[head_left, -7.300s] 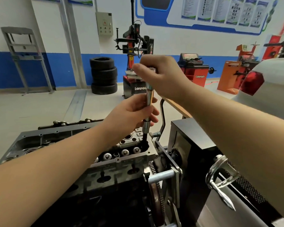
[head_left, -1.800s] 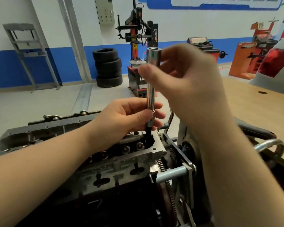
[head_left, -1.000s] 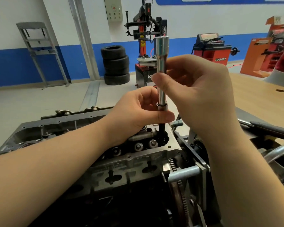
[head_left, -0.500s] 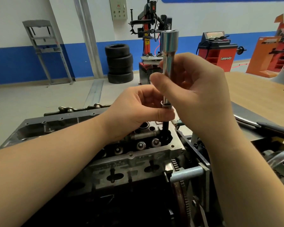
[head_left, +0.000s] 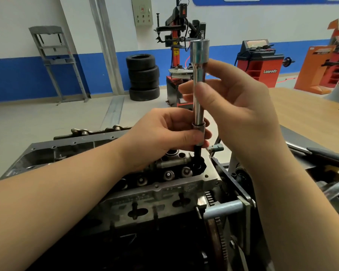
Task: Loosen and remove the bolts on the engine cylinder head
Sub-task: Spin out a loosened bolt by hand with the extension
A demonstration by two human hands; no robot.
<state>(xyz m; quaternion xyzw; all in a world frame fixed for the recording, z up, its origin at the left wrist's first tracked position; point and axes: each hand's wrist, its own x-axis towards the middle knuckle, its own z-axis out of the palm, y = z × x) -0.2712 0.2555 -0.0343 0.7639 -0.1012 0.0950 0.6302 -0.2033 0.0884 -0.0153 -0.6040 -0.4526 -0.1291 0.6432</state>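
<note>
A chrome socket extension (head_left: 199,79) stands upright over the right end of the cylinder head (head_left: 160,194). Its socket sits on a dark bolt (head_left: 197,153) that rises out of a hole in the head. My left hand (head_left: 164,137) pinches the socket at the lower end of the tool, just above the bolt. My right hand (head_left: 233,106) grips the shaft higher up between thumb and fingers, and the thick top end sticks out above it. Several round valve tops (head_left: 167,175) show along the head.
The engine hangs on a stand with a steel shaft (head_left: 223,210) and a toothed flywheel (head_left: 215,227) at the right. A wooden bench (head_left: 309,114) lies beyond my right hand, with a dark tool handle (head_left: 325,157). Stacked tyres (head_left: 143,77) and a tyre changer (head_left: 181,55) stand behind.
The extension and bolt have risen out of the head over the last seconds. My right hand slid from the tool's top down onto its shaft. The view has shifted slightly.
</note>
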